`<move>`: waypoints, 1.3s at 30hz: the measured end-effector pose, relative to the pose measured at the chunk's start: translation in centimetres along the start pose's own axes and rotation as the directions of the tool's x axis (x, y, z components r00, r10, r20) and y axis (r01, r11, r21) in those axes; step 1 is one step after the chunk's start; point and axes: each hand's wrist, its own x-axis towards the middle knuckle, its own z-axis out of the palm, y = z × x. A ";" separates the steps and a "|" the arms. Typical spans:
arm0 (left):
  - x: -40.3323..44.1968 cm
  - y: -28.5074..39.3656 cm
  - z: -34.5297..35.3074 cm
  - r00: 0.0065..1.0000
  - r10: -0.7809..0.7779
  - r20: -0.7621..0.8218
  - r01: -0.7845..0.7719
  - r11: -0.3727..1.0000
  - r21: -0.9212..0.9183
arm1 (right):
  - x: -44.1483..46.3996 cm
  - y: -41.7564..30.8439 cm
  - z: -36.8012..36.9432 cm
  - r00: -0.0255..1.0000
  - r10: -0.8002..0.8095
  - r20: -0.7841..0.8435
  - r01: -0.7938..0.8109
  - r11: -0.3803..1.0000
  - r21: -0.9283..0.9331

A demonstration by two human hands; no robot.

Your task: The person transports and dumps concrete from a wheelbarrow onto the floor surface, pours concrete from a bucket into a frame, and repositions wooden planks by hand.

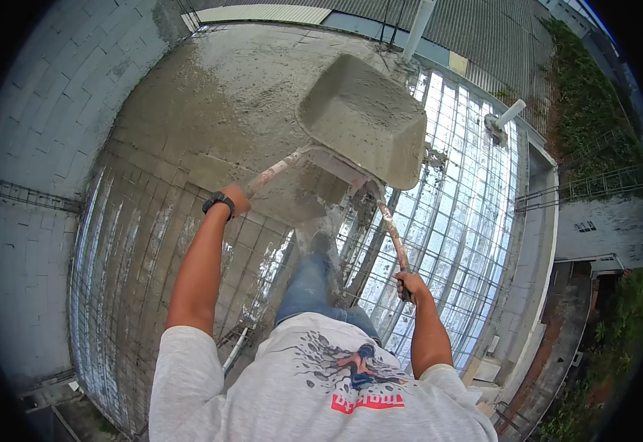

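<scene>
Currently, left grip (237, 199) and right grip (409, 286) are closed around the handles (393, 232) of the wheelbarrow (336, 103), at 1 o'clock; uneven lifting or snagging on steel mesh (468, 132) at 2 o'clock could tip it.

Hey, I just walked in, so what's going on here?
A person is holding a wheelbarrow out in front, left hand on one handle, right hand gripping the other. Its inside is coated grey. What looks like wet concrete lies spread ahead and to the left, while uncovered mesh shows to the right.
</scene>
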 end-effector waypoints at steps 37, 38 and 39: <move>-73.7 -26.5 62.7 0.987 -0.146 -0.060 0.105 0.890 -0.445 | -33.9 65.3 -19.1 0.997 0.049 -0.056 -0.070 0.868 -0.491; -76.2 -26.7 65.7 0.987 -0.160 -0.033 0.125 0.869 -0.478 | -34.7 66.7 -20.5 0.997 0.034 -0.065 -0.063 0.855 -0.514; -78.9 -26.8 68.5 0.984 -0.174 -0.020 0.139 0.844 -0.518 | -35.9 68.1 -21.6 0.997 0.018 -0.074 -0.055 0.838 -0.543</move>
